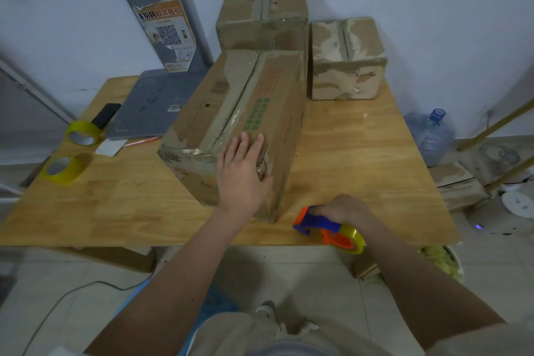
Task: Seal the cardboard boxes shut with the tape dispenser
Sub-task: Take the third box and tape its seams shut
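A long cardboard box (239,113) with green and red print lies at an angle in the middle of the wooden table (361,147), its top flaps closed along a taped seam. My left hand (241,170) rests flat on its near end, fingers spread. My right hand (344,209) grips the blue and orange tape dispenser (326,228), which carries a yellow roll and sits at the table's front edge, right of the box. Two more boxes stand at the back: a tall one (261,13) against the wall and a smaller worn one (348,59) to its right.
Two yellow tape rolls (82,133) (65,167) lie at the table's left edge, next to a black phone (105,115), a grey board (153,104) and a white card. A water jug (432,136) stands on the floor at right. A cable runs across the floor.
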